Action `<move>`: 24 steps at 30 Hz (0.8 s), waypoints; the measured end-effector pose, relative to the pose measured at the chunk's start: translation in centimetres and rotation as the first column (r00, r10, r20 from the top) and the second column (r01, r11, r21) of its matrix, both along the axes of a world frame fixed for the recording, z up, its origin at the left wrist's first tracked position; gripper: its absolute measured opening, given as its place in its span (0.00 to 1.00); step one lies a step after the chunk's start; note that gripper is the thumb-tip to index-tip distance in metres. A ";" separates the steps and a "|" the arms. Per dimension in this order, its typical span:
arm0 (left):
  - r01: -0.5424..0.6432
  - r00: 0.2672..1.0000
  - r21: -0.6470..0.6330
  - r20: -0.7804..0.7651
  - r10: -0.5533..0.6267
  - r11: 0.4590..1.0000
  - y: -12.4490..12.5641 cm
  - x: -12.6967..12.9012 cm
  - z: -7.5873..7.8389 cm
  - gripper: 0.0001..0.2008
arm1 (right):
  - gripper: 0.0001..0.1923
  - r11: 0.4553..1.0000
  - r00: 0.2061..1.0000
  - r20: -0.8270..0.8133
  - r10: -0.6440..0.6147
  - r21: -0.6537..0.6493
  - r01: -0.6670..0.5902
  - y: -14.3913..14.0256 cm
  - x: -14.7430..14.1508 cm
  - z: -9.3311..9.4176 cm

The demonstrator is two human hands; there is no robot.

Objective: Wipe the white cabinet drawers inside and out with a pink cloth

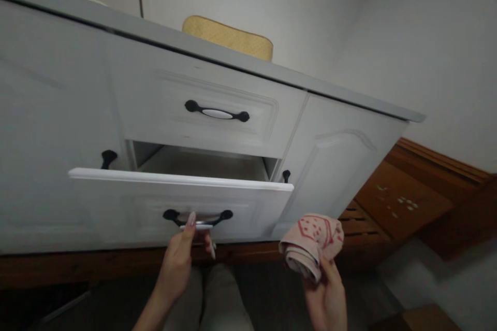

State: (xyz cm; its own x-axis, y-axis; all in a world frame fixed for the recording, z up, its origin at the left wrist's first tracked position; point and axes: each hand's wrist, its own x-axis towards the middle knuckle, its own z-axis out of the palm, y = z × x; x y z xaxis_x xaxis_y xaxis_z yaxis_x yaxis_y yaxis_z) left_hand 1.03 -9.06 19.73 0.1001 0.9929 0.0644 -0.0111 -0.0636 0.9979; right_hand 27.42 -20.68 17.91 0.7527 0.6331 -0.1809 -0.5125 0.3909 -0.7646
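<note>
My left hand (184, 248) is closed on the black-and-white handle (223, 217) of the lower drawer (248, 204), thumb on top and fingers underneath. That drawer stands partly pulled out, and the part of its inside that shows holds nothing I can make out. Off to the right, in front of the cabinet, my right hand (328, 289) grips a rolled-up pink cloth (316, 240) with a red pattern. The cloth is held up in the air, apart from the drawer.
Above is a shut upper drawer (217, 100) with a matching handle. A woven yellow box-like object (229, 38) sits on the grey countertop (155, 36). Cabinet doors flank the drawers. Brown wooden furniture (404, 201) stands at the right; my legs (217, 300) are below.
</note>
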 end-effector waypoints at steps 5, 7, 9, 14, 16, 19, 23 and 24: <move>0.075 0.997 0.061 0.004 -0.076 0.995 5.7 0.9 -0.2 0.38 | 0.26 0.998 0.999 0.017 0.048 0.039 -0.049 0.7 -1.5 -0.5; 0.085 0.996 0.068 0.003 -0.086 0.994 7.6 1.4 0.1 0.38 | 0.28 0.997 0.998 0.025 0.065 0.043 -0.066 1.1 -1.5 -0.8; 0.072 0.997 0.093 0.003 -0.072 0.993 9.1 1.9 0.5 0.39 | 0.29 0.995 0.995 0.050 0.087 0.043 -0.089 1.7 -1.5 -1.0; 0.007 1.000 0.121 -0.023 -0.004 0.993 9.7 2.6 -0.2 0.38 | 0.32 0.998 0.988 0.151 0.033 0.046 -0.040 4.0 -2.0 -0.5; -0.027 0.998 0.106 -0.062 0.033 0.994 8.3 2.5 -2.4 0.37 | 0.34 0.999 0.979 0.201 -0.020 0.052 0.009 5.5 -2.6 0.1; -0.008 0.990 -0.033 -0.144 0.003 0.999 5.1 1.3 -8.7 0.36 | 0.33 0.986 0.925 0.343 -0.164 0.043 0.159 8.7 -3.5 1.5; -0.127 0.915 -0.161 -0.400 0.053 0.979 0.4 -2.5 -19.8 0.32 | 0.26 0.910 0.716 0.600 -0.357 0.051 0.411 14.5 -5.6 4.0; -0.190 0.906 -0.174 -0.409 0.105 0.966 -0.8 -3.5 -22.1 0.30 | 0.24 0.894 0.631 0.677 -0.378 0.088 0.440 16.1 -6.6 4.6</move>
